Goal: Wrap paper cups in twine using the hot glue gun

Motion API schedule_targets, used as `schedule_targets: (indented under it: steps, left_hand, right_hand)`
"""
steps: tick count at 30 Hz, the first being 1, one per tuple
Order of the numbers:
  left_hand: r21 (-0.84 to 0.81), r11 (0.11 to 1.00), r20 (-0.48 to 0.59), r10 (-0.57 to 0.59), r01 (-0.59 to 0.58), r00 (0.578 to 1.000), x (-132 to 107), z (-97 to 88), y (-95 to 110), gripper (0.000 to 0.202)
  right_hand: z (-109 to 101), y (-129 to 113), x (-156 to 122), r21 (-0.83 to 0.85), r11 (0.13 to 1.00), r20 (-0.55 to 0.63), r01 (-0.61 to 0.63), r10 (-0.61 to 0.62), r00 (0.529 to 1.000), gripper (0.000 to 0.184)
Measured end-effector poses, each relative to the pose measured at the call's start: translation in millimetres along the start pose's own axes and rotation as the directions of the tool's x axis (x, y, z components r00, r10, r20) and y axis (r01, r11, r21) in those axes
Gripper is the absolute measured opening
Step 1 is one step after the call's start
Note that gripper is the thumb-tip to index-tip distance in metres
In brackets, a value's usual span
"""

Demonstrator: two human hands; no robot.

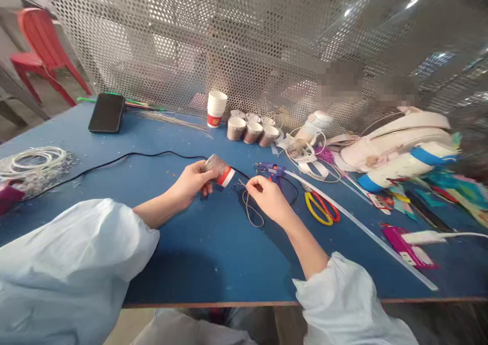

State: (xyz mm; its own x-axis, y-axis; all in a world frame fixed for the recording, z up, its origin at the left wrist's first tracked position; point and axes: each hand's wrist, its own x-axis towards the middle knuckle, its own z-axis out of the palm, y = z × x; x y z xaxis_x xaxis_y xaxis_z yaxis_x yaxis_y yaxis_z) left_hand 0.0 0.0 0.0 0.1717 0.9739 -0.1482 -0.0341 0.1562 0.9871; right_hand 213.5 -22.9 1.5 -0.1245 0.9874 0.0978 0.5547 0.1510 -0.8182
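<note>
My left hand (194,184) grips a small paper cup (219,169) tilted on its side, most of it wrapped in brown-grey cord, with a red and white band bare at one end. Thin cord (252,217) hangs in a loop below my right hand (265,192), whose thumb and fingertips pinch it just right of the cup. Behind that hand lies a purple glue gun (271,169), with a long clear glue stick (358,228) stretching from its back end towards the front right. Scissors (319,210) with yellow and red handles rest beside the stick.
Several cord-wrapped cups (252,131) and a stack of paper cups (217,106) stand along the perforated metal panel (171,55). A black phone (107,112) lies back left, coiled white cord (36,162) at far left. A black cable (125,156) crosses the table. Rolls and a magenta packet (407,246) crowd the right.
</note>
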Motion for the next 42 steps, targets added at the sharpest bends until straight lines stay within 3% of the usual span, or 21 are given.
schedule_targets:
  steps: [8, 16, 25, 33, 42]
  left_hand:
    - [0.01, 1.0, 0.038, 0.008, -0.009, 0.999, -4.8, 0.8, 2.8, 0.013]
    - [0.029, 1.0, 0.148, -0.001, -0.003, 0.989, -8.5, 3.4, 2.6, 0.013]
    - [-0.019, 0.999, 0.263, 0.039, -0.035, 0.964, -9.1, 7.0, 2.2, 0.026]
    - [-0.012, 1.0, 0.236, 0.008, -0.006, 0.972, -7.4, 7.4, -1.6, 0.031]
    - [-0.027, 1.0, 0.242, 0.021, -0.015, 0.97, -7.1, 9.2, -3.2, 0.022]
  right_hand:
    - [-2.6, -7.9, -5.0, 0.309, 0.947, 0.108, -0.093, 0.062, 0.992, 0.018]
    - [0.1, -20.4, -12.2, 0.414, 0.904, 0.192, -0.105, 0.026, 0.981, 0.021]
    - [14.6, -22.3, -14.2, 0.417, 0.899, 0.147, -0.133, 0.078, 0.986, 0.02]
    - [18.4, -20.9, -13.2, 0.394, 0.91, 0.1, -0.127, 0.095, 0.99, 0.018]
    - [23.5, -15.7, -10.5, 0.364, 0.927, 0.058, -0.087, 0.071, 0.996, 0.021]
